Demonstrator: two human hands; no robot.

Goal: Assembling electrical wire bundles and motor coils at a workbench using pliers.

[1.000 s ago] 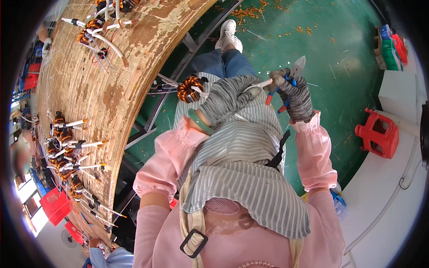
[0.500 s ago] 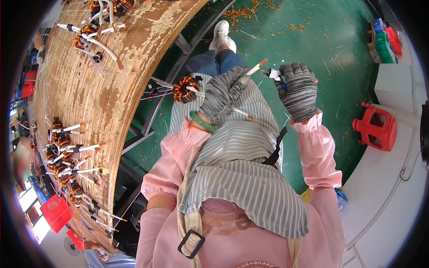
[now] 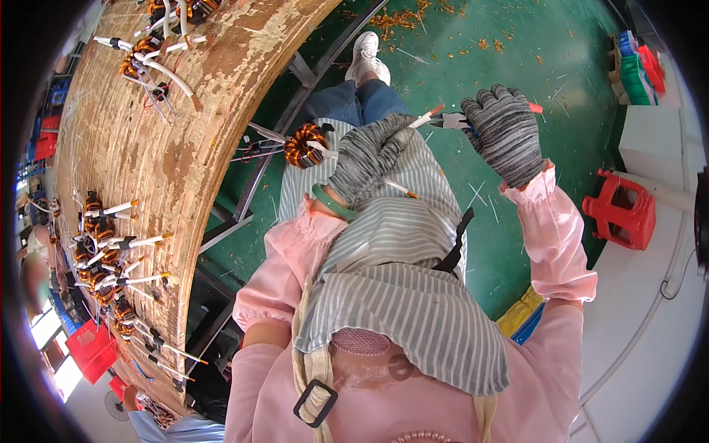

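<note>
My left hand (image 3: 369, 156), in a grey knitted glove, is closed around a white-sleeved wire lead (image 3: 419, 121) with a copper-coloured tip. The lead belongs to a toroidal coil (image 3: 303, 146) wound with copper wire, which sits above my lap to the left of the glove. A second white lead (image 3: 399, 187) sticks out below that hand. My gloved right hand (image 3: 508, 134) is wrapped around a pair of pliers (image 3: 453, 121). Their metal jaws are at the lead's tip; whether they grip it, I cannot tell. A red handle end shows beyond the fingers.
On the left curves a worn wooden table (image 3: 170, 162) bearing several copper coils (image 3: 103, 251) with white leads. Its metal frame (image 3: 255, 177) runs beside my legs. A red plastic stool (image 3: 620, 210) stands at right by the wall. Scraps (image 3: 399, 22) litter the green floor.
My right hand has moved right and slightly up, and its forearm has swung outward. More of the pliers' metal head now shows. My left hand and the coil have barely shifted.
</note>
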